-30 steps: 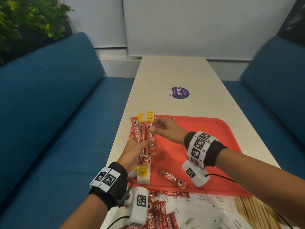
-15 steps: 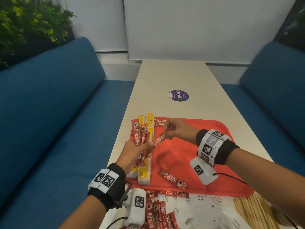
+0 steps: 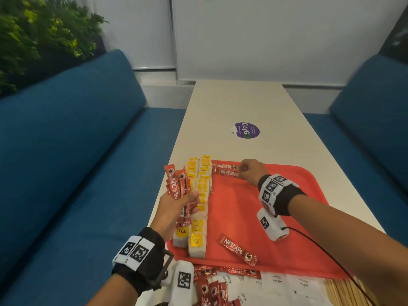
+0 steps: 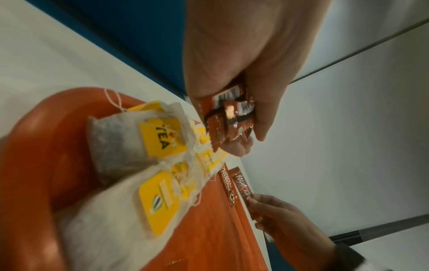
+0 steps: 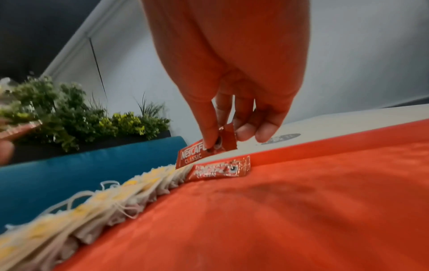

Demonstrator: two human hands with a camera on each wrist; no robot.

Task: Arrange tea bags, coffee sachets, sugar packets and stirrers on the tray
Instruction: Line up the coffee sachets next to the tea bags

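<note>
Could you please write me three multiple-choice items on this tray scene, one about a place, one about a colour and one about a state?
1. Where do the tea bags lie?
A. along the tray's left edge
B. on the sofa
C. by the purple sticker

2. What colour is the tray?
A. blue
B. red
C. white

3. What is the right hand doing?
A. resting flat on the table
B. gripping the stirrers
C. pinching a coffee sachet

Answers: 1 A, the bags run in a row along the tray's left side; 2 B, the tray is red; 3 C, thumb and fingers pinch one end of the sachet at the tray's far edge.
</note>
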